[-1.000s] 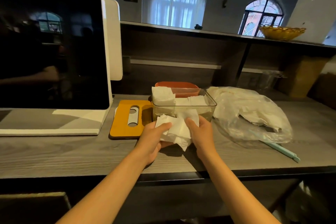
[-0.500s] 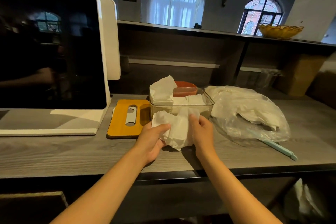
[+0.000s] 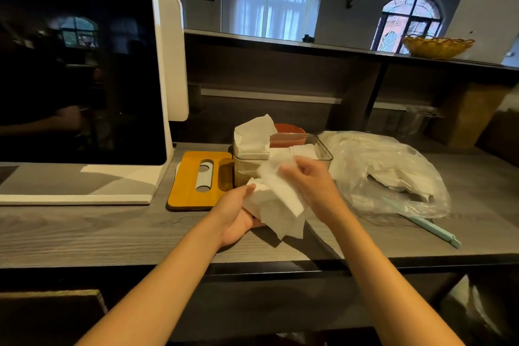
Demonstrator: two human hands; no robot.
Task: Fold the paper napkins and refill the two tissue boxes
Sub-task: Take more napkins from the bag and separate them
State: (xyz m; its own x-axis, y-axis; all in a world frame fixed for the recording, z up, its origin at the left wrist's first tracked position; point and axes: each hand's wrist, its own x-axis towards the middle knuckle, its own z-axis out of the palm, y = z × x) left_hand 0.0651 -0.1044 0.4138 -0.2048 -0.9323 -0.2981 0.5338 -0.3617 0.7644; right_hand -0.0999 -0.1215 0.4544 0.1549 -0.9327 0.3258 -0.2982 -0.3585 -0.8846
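Head view looks down on both hands meeting over a bundle of white paper napkins [image 3: 276,199], just in front of the clear tissue box [image 3: 280,161]. Left hand [image 3: 237,212] cups the bundle from below and the left, its thumb laid over the top edge and its fingers curled beneath. Right hand [image 3: 310,184] sits above and to the right, its blurred fingers [image 3: 295,167] pinching the upper napkin sheet, which hangs down over the bundle toward the grey wooden counter [image 3: 112,230]. The bundle is held off the counter, casting a shadow beneath it.

Behind the hands, the clear tissue box stands open, with folded napkins inside and one loose sheet [image 3: 254,133] sticking up at its left end. An orange-red box [image 3: 289,133] shows just behind it. An orange slotted lid [image 3: 200,180] lies flat just left of the clear box. A crumpled plastic bag [image 3: 387,174] holding more white paper lies to the right, with a pale blue stick [image 3: 434,230] at its near edge. A large dark screen [image 3: 75,73] stands at far left.
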